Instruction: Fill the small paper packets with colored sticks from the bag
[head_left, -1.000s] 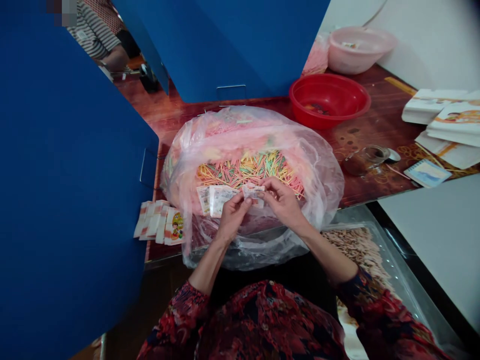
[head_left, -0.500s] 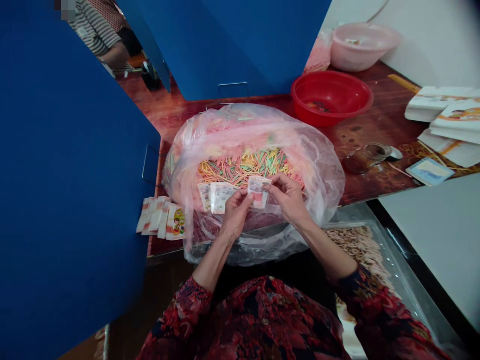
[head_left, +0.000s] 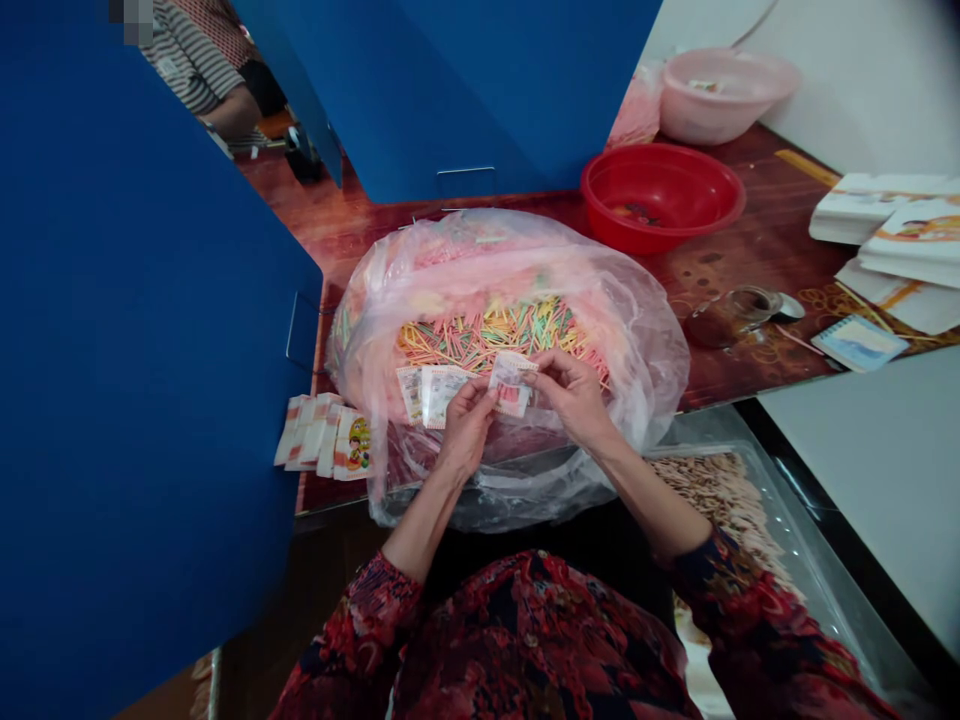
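1. The left hand (head_left: pixel 466 428) and the right hand (head_left: pixel 574 395) are close together, their fingertips pinching one paper packet (head_left: pixel 511 386) from opposite edges. This packet sits at the center of the grip, over the near part of the bag.
2. Two sleeves (head_left: pixel 375 610) with a red floral print lie below the grip, one on each arm.
3. Two more packets (head_left: pixel 430 395) lie just left of the grip, on the bag and apart from the fingers.
4. One clear plastic bag (head_left: pixel 637 345) lies under the grip. Directly beyond the grip, it holds a heap of thin sticks (head_left: pixel 487 335) in yellow, green and pink, too many to count.
5. Farther left of the grip, on the table (head_left: pixel 750 250), lies a row of about five packets (head_left: pixel 322 440), one showing a cartoon.
6. Right of the grip and nearer the person sits one tray (head_left: pixel 780 520) of pale sticks.
7. Well beyond the grip stand one red basin (head_left: pixel 660 197) and one pink basin (head_left: pixel 720 95).
8. Far right of the grip lie three paper stacks (head_left: pixel 892 235), one notebook (head_left: pixel 859 342) and one glass jar (head_left: pixel 727 317).
9. Two blue panels (head_left: pixel 150 350) rise left of and beyond the grip. Past them sits one co-worker (head_left: pixel 199 65) in a striped shirt.
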